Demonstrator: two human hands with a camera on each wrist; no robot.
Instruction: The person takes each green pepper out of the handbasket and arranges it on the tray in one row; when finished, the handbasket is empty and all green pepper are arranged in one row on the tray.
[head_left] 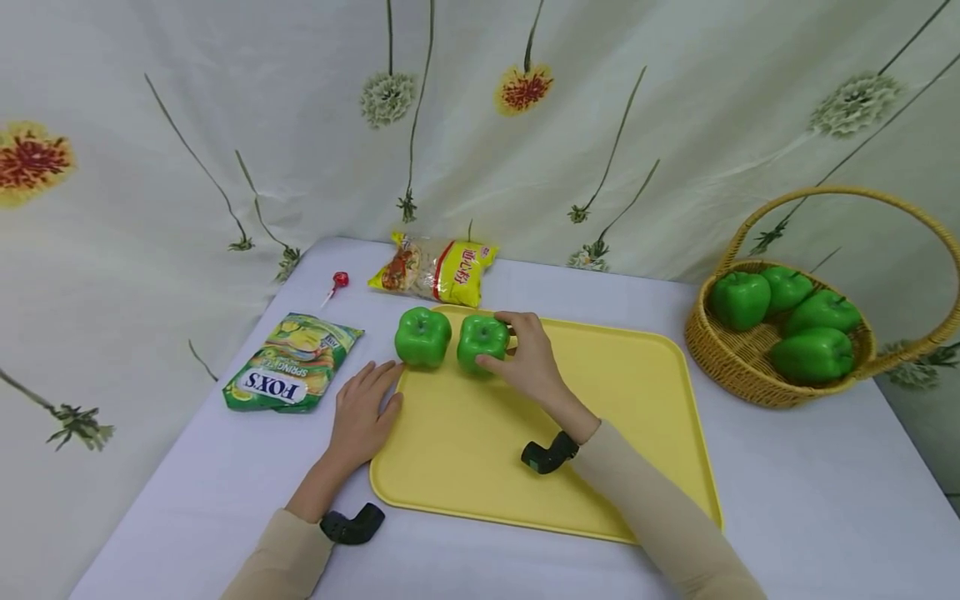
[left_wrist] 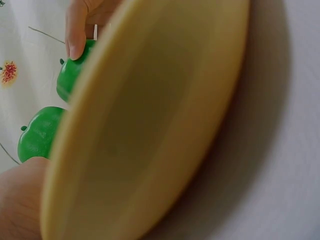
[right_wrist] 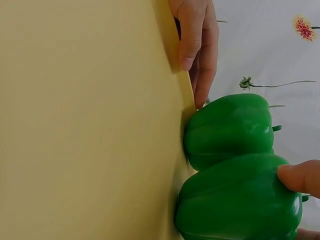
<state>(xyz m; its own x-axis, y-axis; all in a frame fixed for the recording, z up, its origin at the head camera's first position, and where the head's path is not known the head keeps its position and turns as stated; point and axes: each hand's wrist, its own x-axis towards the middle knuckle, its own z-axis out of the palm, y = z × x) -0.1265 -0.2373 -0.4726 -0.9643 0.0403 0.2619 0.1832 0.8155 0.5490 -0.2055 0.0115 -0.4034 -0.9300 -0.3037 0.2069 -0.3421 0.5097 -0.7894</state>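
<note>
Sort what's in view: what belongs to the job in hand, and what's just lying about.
In the job:
Held pepper, in the right hand
Second pepper, on the tray
Tray, left hand at its edge
Basket with four more peppers, probably

Lying about:
FOX'S bag
Lollipop
Yellow packet

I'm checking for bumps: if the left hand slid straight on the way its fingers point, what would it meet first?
Probably the nearest green pepper, just ahead of the left hand; whether they touch is unclear.
</note>
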